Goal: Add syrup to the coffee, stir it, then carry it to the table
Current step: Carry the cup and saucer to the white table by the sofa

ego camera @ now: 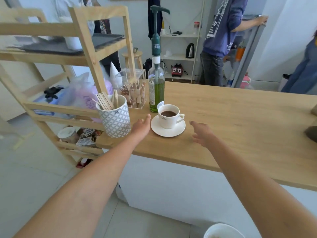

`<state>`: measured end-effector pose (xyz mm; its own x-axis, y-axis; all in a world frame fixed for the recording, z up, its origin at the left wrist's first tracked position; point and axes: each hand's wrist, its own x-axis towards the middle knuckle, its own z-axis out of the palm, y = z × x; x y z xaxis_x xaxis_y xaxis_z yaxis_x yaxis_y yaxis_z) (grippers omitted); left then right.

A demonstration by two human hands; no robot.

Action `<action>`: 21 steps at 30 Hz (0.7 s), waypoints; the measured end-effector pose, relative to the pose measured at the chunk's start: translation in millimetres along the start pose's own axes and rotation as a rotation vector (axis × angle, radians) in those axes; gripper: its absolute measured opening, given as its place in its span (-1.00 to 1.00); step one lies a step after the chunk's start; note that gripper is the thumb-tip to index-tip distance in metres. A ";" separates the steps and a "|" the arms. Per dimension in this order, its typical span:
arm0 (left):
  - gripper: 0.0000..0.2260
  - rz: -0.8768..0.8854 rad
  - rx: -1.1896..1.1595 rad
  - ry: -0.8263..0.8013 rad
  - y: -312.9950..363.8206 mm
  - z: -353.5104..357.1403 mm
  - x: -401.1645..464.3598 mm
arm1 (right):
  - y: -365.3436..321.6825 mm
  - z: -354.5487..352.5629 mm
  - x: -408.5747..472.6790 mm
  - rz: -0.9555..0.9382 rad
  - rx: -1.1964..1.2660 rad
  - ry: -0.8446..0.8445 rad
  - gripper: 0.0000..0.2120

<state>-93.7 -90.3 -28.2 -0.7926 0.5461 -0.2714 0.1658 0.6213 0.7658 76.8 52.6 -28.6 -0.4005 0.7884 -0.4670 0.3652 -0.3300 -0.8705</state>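
Fingers [194, 124] relaxed, holding nothing, on both left hand [141, 125] and right hand [201, 134]; one cup [169, 116], one saucer [167, 133], one bottle [156, 83].

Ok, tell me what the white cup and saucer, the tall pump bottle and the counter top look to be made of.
White cup and saucer: glossy glazed ceramic, by their smooth sheen. Tall pump bottle: clear glass or hard plastic, green liquid showing through; the dark green pump looks plastic. Light counter top: matt wood or wood-look laminate, with visible grain.
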 end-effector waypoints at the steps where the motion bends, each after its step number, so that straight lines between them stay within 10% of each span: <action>1: -0.38 -0.043 -0.102 -0.018 5.4 -1.2 7.2 | -5.7 3.3 4.3 0.060 0.090 -0.014 -0.53; 18: -0.60 -0.227 -0.445 -0.176 25.6 4.1 72.4 | -31.2 32.6 37.8 0.228 0.166 0.026 -0.82; 21: -0.58 -0.221 -0.400 -0.193 26.1 4.4 77.1 | -28.7 30.8 44.3 0.242 0.218 -0.023 -0.62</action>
<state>-147.8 -29.4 -31.8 -0.6540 0.5430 -0.5267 -0.2627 0.4900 0.8312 22.6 80.9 -29.1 -0.3434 0.6623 -0.6659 0.2645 -0.6121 -0.7452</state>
